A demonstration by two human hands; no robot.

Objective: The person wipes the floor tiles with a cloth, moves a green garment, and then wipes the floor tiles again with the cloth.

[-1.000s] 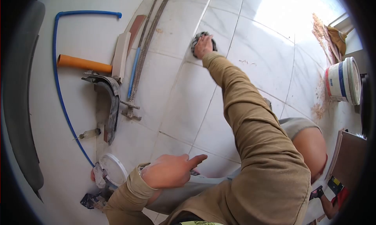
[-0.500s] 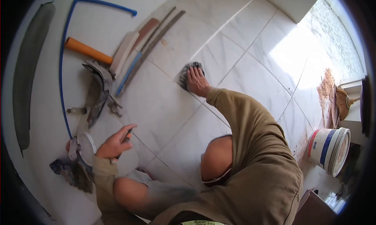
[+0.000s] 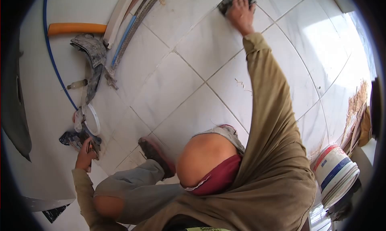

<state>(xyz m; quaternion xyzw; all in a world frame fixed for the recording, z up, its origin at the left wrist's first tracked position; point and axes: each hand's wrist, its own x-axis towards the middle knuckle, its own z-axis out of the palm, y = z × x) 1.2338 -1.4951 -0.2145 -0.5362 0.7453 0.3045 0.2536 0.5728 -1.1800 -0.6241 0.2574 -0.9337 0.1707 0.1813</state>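
Observation:
Pressed to the tiled floor (image 3: pixel 183 98) at the upper middle is a bunched dark grey rag (image 3: pixel 230 1), with my right hand (image 3: pixel 242 17) laid over it and gripping it. My left hand (image 3: pixel 84 156) is low at the left, its fingers curled around a small, thin dark object that I cannot make out. Beside those fingers lies a heap of dark, crumpled material (image 3: pixel 72 138). A white ring-shaped rim (image 3: pixel 94 120) lies just above the left hand, next to a clear plastic bag (image 3: pixel 79 118).
A blue tube (image 3: pixel 50 56), an orange handle (image 3: pixel 76 28), a dusty grey curved piece (image 3: pixel 94 56), a small bottle (image 3: pixel 77 84) and long strips (image 3: pixel 130 32) lie at the left. On the right stand a white bucket (image 3: pixel 335 170) and a broom (image 3: pixel 365 124). A sandal-clad foot (image 3: pixel 157 152) is near the middle.
My right hand and the rag have moved farther across the floor, up and right. My left hand has dropped down and left to the dark heap. The view has shifted.

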